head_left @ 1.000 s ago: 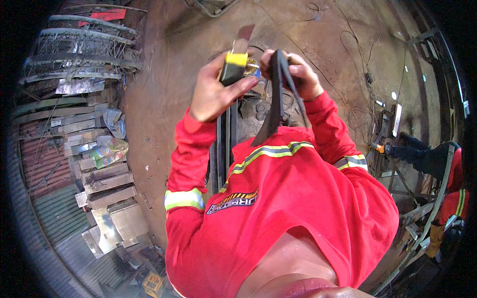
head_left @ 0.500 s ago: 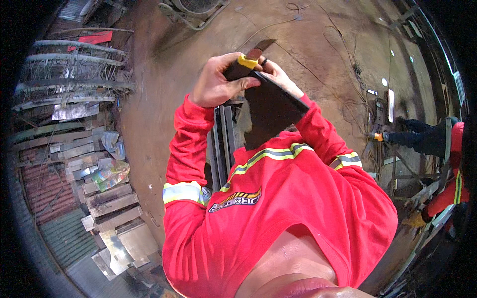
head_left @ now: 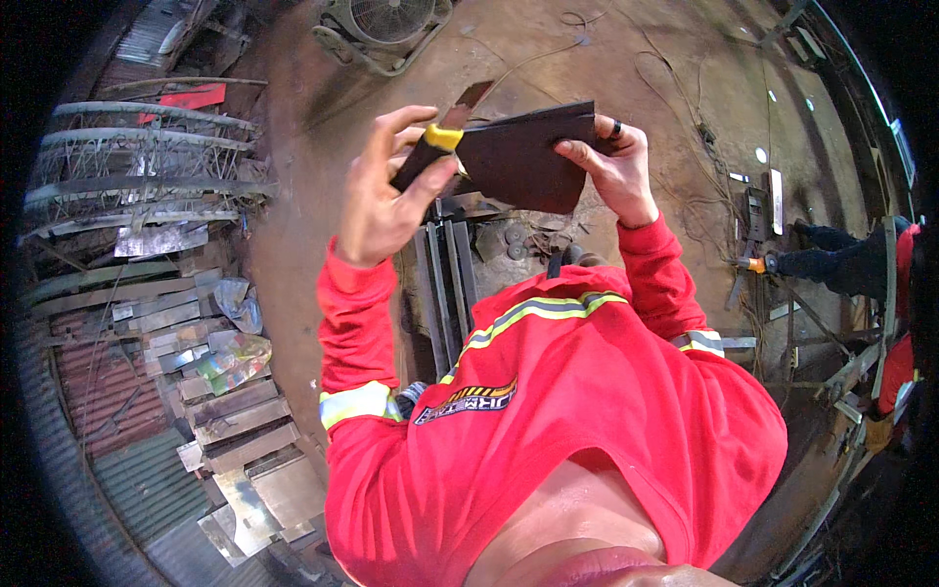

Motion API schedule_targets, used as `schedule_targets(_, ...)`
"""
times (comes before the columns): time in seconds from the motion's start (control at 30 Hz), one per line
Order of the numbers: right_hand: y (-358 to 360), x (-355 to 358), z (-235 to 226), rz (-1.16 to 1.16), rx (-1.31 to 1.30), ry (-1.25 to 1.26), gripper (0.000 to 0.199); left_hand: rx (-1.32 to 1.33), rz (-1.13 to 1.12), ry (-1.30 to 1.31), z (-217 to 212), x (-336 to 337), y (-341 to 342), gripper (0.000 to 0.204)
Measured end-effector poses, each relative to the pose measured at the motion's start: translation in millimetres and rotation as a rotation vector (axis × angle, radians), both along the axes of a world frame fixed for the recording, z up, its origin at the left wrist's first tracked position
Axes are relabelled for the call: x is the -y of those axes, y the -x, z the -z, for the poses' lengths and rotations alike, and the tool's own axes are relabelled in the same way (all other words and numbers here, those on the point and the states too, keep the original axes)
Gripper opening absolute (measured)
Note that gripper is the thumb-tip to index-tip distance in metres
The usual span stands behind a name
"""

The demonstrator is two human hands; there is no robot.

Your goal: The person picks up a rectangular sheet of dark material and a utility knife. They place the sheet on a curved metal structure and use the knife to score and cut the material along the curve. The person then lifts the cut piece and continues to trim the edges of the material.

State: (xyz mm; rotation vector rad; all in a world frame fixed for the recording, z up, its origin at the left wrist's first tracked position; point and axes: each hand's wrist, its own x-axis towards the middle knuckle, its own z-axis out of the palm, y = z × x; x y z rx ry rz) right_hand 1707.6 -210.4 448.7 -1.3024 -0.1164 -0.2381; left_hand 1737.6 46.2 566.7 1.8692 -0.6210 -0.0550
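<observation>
My left hand (head_left: 383, 196) holds a knife (head_left: 426, 155) by its black handle. Its yellow collar and short, rusty-brown blade point up and to the right, and the fingers sit loosely behind the handle. A dark brown flat sheet (head_left: 528, 158) with a straight upper edge is pinched at its right end by my right hand (head_left: 616, 168), thumb on the near face. A dark ring shows on that hand. The sheet's left end lies right beside the knife handle; whether they touch I cannot tell.
Long dark metal bars (head_left: 445, 284) stand below my hands, beside a pile of scrap pieces (head_left: 514, 240). Metal trusses (head_left: 147, 147) and stacked offcuts (head_left: 240, 421) line the left. A floor fan (head_left: 391, 20) is at the top. Cables (head_left: 675, 108) cross the floor; another person's leg (head_left: 831, 264) is at right.
My hands have moved apart. The sheet has swung from hanging over my chest to a raised, nearly level position in my right hand, and the knife has shifted left and down.
</observation>
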Motion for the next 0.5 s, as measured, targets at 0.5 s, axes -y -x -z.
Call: schedule_targets(0.5, 13, -1, -8, -0.221, -0.045, -0.056, 0.031, 0.276, 0.269, -0.712, -76, -32, 27, 0.037)
